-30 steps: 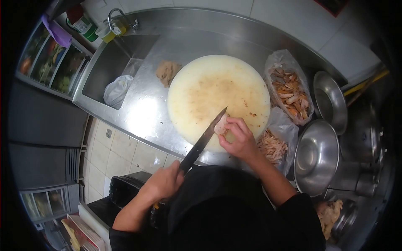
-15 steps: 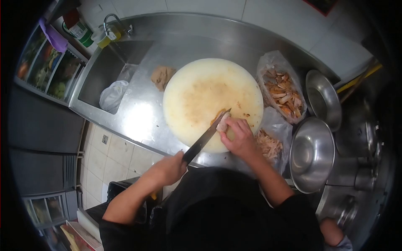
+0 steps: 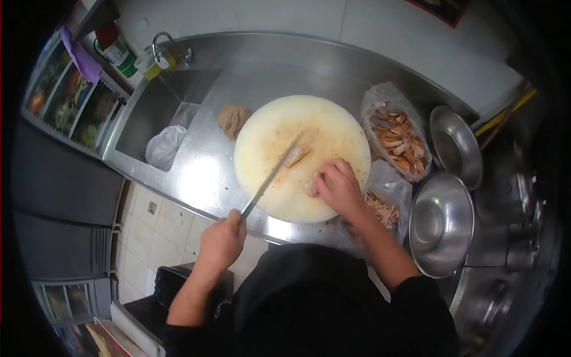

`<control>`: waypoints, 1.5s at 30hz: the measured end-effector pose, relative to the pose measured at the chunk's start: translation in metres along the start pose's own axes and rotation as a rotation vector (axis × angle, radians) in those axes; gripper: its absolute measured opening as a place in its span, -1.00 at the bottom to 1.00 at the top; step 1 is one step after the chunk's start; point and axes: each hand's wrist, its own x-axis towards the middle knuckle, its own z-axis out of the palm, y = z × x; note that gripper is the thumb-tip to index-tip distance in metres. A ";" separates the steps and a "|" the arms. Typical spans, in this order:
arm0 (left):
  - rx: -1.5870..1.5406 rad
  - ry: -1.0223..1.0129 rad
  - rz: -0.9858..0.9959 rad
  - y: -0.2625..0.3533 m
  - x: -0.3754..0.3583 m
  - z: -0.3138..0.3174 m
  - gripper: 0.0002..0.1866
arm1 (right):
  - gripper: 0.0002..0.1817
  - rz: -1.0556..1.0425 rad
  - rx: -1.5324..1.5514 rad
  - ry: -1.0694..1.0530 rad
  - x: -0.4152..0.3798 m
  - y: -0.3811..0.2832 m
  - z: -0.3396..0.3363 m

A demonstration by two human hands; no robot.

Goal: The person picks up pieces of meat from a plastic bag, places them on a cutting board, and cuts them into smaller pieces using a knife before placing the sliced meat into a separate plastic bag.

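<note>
My left hand (image 3: 223, 241) is closed around the handle of a long knife (image 3: 267, 181). Its blade slants up over a round, pale cutting board (image 3: 262, 125), the tip beside a flat brownish slice of meat (image 3: 295, 156). On the board's lower right, the fingers of my right hand (image 3: 340, 187) close on a pale chunk of meat (image 3: 311, 188), partly covered by them. Under and beside my right forearm lies a clear bag of shredded meat (image 3: 383, 211). Farther up, another plastic bag (image 3: 380, 95) holds many browned slices.
Two steel bowls (image 3: 441, 223) stand at the right. A sink (image 3: 134, 140) with a white plastic bag (image 3: 165, 149) and a tap (image 3: 159, 44) is at the left. A crumpled brown item (image 3: 233, 121) lies beside the board on the steel counter (image 3: 250, 77).
The knife has lifted off the meat and moved left. A slice now lies apart on the board, while my right hand keeps the chunk. A person's arm at lower right has gone from view.
</note>
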 end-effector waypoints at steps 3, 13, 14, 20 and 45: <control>-0.188 0.029 -0.134 -0.009 -0.008 0.017 -0.77 | -0.64 -0.091 -0.066 0.040 0.041 0.000 0.018; -0.289 -0.220 -0.388 -0.005 0.008 0.020 -0.67 | -0.66 0.332 -0.127 -0.025 0.087 0.053 0.005; -0.298 -0.230 -0.404 -0.003 0.007 0.019 -0.67 | -0.65 0.474 -0.109 0.007 0.092 0.037 -0.046; -0.256 -0.157 -0.329 -0.012 0.008 0.032 -0.68 | -0.41 0.219 -0.475 -0.277 0.071 0.024 -0.118; 0.002 -0.216 -0.105 0.018 -0.048 -0.005 -0.82 | -0.76 0.027 0.222 -0.316 0.015 -0.045 0.016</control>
